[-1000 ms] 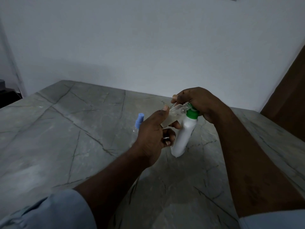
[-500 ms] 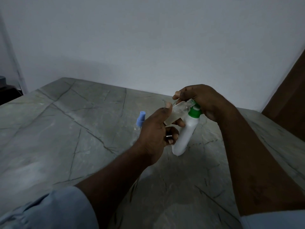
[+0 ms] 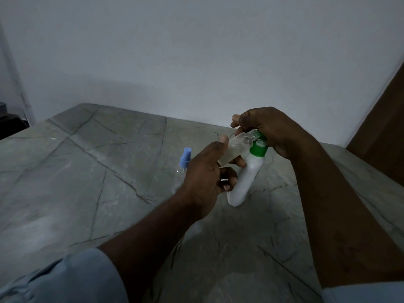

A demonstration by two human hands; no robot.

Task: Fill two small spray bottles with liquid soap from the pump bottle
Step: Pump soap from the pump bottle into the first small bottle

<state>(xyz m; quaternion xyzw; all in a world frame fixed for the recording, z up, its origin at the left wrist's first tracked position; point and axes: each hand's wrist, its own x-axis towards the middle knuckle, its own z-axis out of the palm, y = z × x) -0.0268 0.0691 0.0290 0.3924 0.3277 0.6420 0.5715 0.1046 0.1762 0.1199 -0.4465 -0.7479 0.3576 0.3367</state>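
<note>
Two hands are in view: the left hand (image 3: pixel 205 178) and the right hand (image 3: pixel 269 127). There is one pump bottle (image 3: pixel 244 178), white with a green collar, its top inside the right hand's grip. There are two small spray bottles: one clear spray bottle (image 3: pixel 237 145) held in the left hand's grip, and one blue-capped spray bottle (image 3: pixel 185 158) standing just left of that grip. One bright band, possibly a ring (image 3: pixel 224 180), shows on a curled finger below the left grip. One table (image 3: pixel 87 171) lies beneath both grips.

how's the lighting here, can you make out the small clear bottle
Head view: dim light, no glare; the small clear spray bottle in the left hand looks hazy against the white pump bottle with green collar; frame edges lean, wide-angle.
</note>
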